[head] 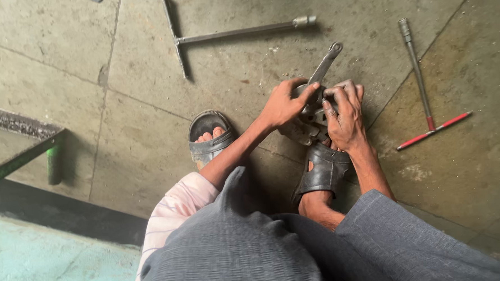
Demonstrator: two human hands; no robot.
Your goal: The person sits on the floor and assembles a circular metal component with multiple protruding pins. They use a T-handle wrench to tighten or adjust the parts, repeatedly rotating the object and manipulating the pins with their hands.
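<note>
Gripping a grey metal part (311,118) with both hands, left hand (282,104) and right hand (344,114) closed around it, the person braces it on the floor (147,105) against a sandalled foot (324,171), seemingly to steady it, a T-handle wrench (228,33) lying beyond.

Soft, even daylight falls over the concrete floor (137,134); nothing glares; shadows are faint and short, lying just beside the T-shaped wrench (223,35) and darker under the hands and knees; the centre is sharp; the grey trousers (255,252) at the bottom edge are slightly soft; the corners stretch a little.
</note>
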